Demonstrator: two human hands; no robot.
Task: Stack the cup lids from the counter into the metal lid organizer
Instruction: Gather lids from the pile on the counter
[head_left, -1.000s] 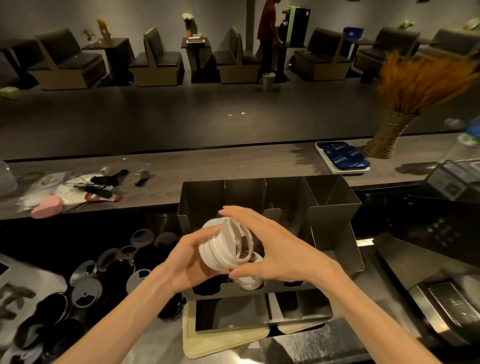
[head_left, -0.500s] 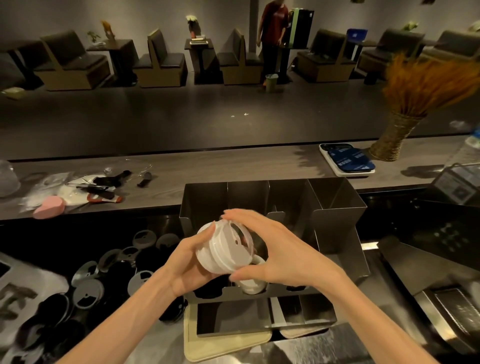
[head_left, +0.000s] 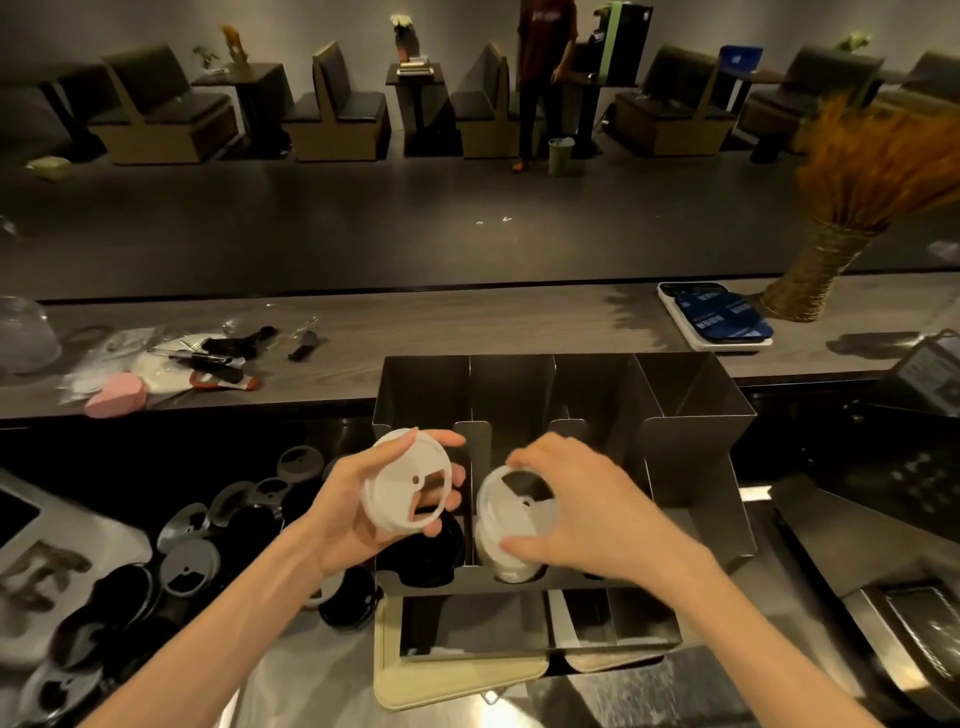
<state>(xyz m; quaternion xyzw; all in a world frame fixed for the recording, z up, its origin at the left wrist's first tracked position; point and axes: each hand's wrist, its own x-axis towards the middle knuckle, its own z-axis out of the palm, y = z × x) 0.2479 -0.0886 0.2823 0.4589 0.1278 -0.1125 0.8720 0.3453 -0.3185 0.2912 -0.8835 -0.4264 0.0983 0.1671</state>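
My left hand (head_left: 343, 509) grips a small stack of white cup lids (head_left: 402, 483), tilted, in front of the left compartment of the metal lid organizer (head_left: 691, 415). My right hand (head_left: 587, 509) pinches a single white lid (head_left: 514, 506) by its rim over the white lid stack (head_left: 506, 564) in the second compartment. Black lids (head_left: 421, 558) fill the left compartment's bottom. Several black and grey lids (head_left: 187, 566) lie loose on the counter to the left.
Behind the organizer runs a wooden bar top (head_left: 467, 332) with tools and a pink object (head_left: 114, 397) at left, a tray of blue cards (head_left: 719, 322) and a dried-grass vase (head_left: 815, 275) at right. A beige tray (head_left: 462, 680) lies under the organizer. A person (head_left: 545, 78) stands far back.
My hands have parted: the right took one white lid off the stack and brought it down over the second compartment, while the left keeps the others to the left.
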